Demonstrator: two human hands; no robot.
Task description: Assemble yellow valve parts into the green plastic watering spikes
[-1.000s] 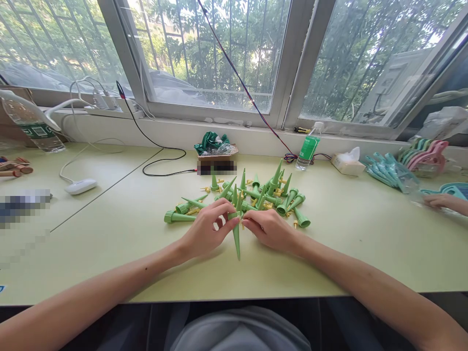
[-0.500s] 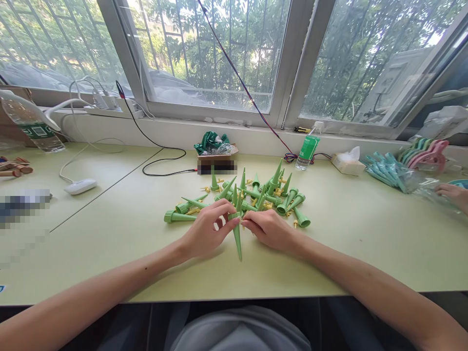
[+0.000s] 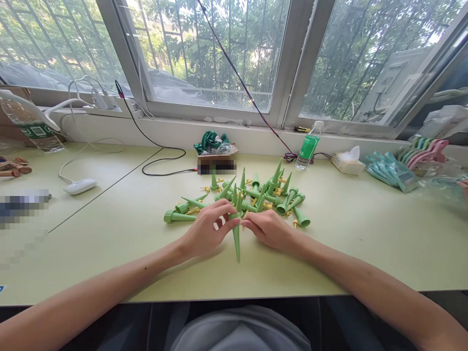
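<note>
My left hand (image 3: 213, 224) is closed around the top of a green plastic watering spike (image 3: 237, 243), whose tip points down toward me. Close beside it, my right hand (image 3: 269, 226) is pinched on a small yellow valve piece (image 3: 243, 226), partly covered by the fingertips. The fingers of both hands nearly meet at the spike's collar. Just beyond them lies a pile of green spikes (image 3: 268, 199), some standing and some on their sides, with small yellow pieces (image 3: 295, 224) scattered among them.
Behind the pile is a small carton (image 3: 216, 153) with green plastic. A water bottle (image 3: 307, 148) and tissue box (image 3: 348, 163) stand to its right. Further right are turquoise hangers (image 3: 389, 170) and another person's fingers (image 3: 464, 185). A white mouse-like device (image 3: 80, 186) lies left.
My hands stay almost in place; the held spike tilts very slightly. At the far right, the other person's hand has drawn back toward the picture's edge.
</note>
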